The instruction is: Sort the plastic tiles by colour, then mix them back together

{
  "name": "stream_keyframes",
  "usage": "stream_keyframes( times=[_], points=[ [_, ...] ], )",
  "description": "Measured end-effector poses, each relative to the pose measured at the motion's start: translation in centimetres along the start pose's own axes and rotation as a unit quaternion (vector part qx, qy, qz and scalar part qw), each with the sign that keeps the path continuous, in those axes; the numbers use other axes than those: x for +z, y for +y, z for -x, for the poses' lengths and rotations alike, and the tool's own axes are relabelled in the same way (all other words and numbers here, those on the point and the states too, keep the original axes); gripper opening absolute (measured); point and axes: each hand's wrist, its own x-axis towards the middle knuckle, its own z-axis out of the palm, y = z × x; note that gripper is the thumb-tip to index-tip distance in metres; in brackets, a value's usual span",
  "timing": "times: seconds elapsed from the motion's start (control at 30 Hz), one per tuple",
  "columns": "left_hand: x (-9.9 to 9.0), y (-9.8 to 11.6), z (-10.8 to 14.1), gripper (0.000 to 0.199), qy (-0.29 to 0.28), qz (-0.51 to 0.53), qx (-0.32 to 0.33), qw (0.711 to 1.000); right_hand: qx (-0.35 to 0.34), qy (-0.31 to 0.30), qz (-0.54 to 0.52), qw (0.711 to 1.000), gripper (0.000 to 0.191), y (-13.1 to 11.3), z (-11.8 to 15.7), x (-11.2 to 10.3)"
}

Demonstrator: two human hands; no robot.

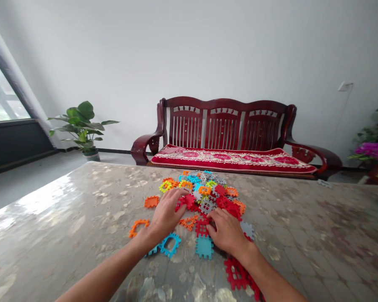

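Note:
A pile of colourful plastic interlocking tiles with notched edges lies on the table. My left hand (168, 209) reaches over its left side, thumb and fingers apart, beside a red tile (189, 201). I cannot see whether its fingertips touch that tile. My right hand (226, 228) is lower and to the right, fingers curled and closed at the edge of a red window tile (201, 227). Just below that is a teal square tile (204, 246). A grey window tile (207, 205) and an orange triangular tile (188, 222) lie between the hands.
An orange frame tile (138, 227), an orange tile (151, 201) and a blue frame tile (170, 245) lie at left. More red tiles (236, 272) sit under my right forearm. Behind the patterned table (91, 197) stands a wooden bench (222, 121); a potted plant (85, 126) is at left.

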Motion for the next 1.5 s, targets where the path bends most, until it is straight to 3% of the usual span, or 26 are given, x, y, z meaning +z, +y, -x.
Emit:
stream_keyframes(
  times=[0.1, 0.2, 0.43, 0.53, 0.73, 1.03, 1.5],
  points=[
    [0.3, 2.6, 2.2, 0.026, -0.135, 0.04, 0.054, 0.989, -0.005, -0.009, -0.001, 1.0, 0.017, 0.0, 0.0, 0.1],
    [0.4, 4.5, 3.8, 0.034, -0.236, 0.001, 0.074, 0.969, -0.007, -0.018, 0.002, 1.0, 0.024, 0.2, 0.0, 0.2],
    [-0.5, 5.5, 4.2, 0.055, -0.358, -0.064, 0.073, 0.929, -0.012, -0.001, -0.027, 1.0, 0.03, 0.5, 0.0, 0.6],
    [-0.2, 4.9, 4.0, 0.055, -0.363, -0.054, 0.08, 0.927, -0.025, 0.003, -0.031, 0.999, 0.029, 0.5, 0.0, 0.6],
    [1.4, 3.2, 4.2, 0.044, -0.303, -0.047, 0.077, 0.949, -0.029, 0.007, -0.036, 0.999, 0.03, 0.7, 0.0, 0.7],
    [1.2, 3.3, 4.8, 0.017, -0.285, -0.061, 0.091, 0.952, -0.041, -0.006, -0.037, 0.998, 0.022, 0.2, 0.1, 0.1],
    [1.4, 3.3, 4.8, 0.021, -0.285, -0.075, 0.086, 0.952, -0.038, -0.013, -0.046, 0.998, 0.024, 0.3, 0.0, 0.0]
  ],
)
